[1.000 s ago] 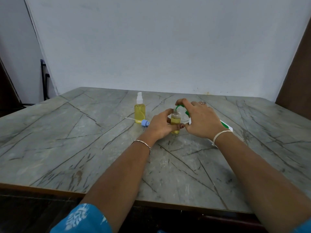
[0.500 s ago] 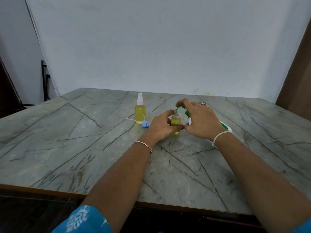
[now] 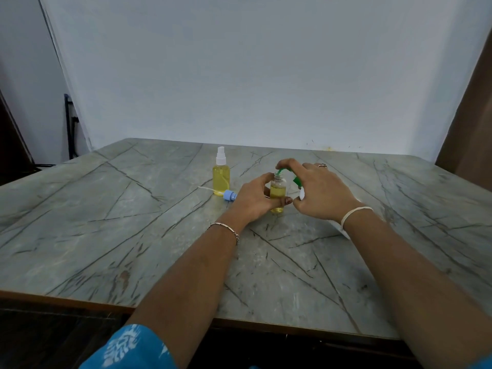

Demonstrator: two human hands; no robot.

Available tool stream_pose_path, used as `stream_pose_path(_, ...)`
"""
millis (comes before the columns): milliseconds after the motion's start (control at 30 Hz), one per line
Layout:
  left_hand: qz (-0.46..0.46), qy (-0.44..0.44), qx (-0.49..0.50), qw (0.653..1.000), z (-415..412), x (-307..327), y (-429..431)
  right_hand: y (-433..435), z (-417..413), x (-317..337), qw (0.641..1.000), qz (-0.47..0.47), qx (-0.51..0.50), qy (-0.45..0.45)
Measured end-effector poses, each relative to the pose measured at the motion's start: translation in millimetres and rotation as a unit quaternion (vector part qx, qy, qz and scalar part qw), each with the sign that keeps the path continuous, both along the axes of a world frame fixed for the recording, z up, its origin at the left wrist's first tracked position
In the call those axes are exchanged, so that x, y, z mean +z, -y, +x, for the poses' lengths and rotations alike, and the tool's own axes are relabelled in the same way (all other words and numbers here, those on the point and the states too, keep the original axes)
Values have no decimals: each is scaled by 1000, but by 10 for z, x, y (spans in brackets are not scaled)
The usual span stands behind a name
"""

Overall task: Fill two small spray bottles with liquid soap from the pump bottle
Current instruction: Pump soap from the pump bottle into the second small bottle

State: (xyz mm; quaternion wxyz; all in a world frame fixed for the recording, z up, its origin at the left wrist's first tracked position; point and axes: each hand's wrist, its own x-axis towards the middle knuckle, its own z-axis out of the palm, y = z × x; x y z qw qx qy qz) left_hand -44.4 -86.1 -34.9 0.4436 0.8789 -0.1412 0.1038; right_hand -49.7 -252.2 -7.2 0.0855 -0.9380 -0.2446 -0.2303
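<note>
At ten o'clock from our hands the first bottle [image 3: 221, 179] stood capped and full of yellow soap, so we judged that one done. Just beside its foot the blue sprayer [image 3: 229, 195] lay on the table [image 3: 106, 222], off its bottle. Our left hand [image 3: 254, 201] gripped the second bottle [image 3: 278, 191], upright at twelve o'clock, uncapped, perhaps two-thirds full. At one o'clock our right hand [image 3: 319, 194] curled over the pump bottle [image 3: 297, 181], forefinger on the green spout [image 3: 281, 171] at the neck. Left to do: topping up, then capping.

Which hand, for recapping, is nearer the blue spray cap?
Left. The left hand holds the open bottle beside the blue spray cap; the right hand is beyond that bottle.
</note>
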Motion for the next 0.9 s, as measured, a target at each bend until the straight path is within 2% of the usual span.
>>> stream_pose_path(467,5,1,0,1000,-47,33,13,-56,6,-8,999,-2,-23,41)
stream_pose_path(900,5,3,5,1000,-65,44,3,-35,-48,5,1000,-5,-22,11)
